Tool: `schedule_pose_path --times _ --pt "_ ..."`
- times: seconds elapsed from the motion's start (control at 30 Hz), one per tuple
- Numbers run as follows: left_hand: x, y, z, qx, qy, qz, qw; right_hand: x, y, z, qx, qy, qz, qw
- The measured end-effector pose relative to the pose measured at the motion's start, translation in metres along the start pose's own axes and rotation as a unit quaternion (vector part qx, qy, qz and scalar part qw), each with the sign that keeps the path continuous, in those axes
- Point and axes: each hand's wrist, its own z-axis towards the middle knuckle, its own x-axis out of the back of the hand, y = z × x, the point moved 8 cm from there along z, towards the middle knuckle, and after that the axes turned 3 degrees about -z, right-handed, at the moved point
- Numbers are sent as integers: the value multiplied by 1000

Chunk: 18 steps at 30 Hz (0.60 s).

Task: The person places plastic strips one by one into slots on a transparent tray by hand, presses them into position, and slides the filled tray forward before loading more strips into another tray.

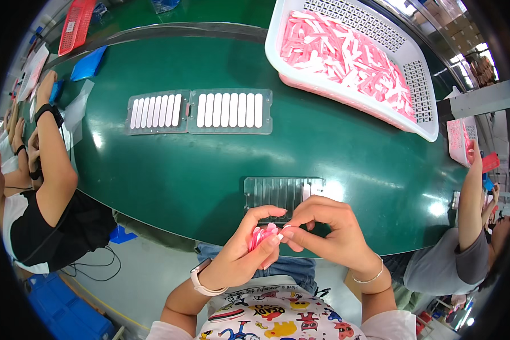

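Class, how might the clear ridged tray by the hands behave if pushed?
The clear ridged tray seems stiff, judging by its straight edges and ribs. It's probably light, since the see-through material looks thin. It may slide easily, as the green tabletop looks glossy.

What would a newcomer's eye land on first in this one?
Probably the big white basket at the upper right, heaped with pink and white strips. Next, two clear trays of neatly lined-up pale strips on the green table. Then, at lower centre, the left hand holding a small pink-and-white bundle, with the right hand's fingertips beside it.
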Motion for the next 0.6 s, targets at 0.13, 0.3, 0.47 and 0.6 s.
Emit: schedule_pose_path --times 0.13,0.3,0.47,0.6 --pt "5 2 -3 -6 28 0 1000 11 -5 -10 110 104 -22 988" --pt "11 -2 -3 0 55 -24 998 -8 -46 -53 462 107 -345 810" --pt "10 4 0 -23 47 -3 999 -14 -39 -51 445 102 -347 819" --pt "10 4 1 -24 49 -1 999 -5 -35 -40 400 122 -287 862"
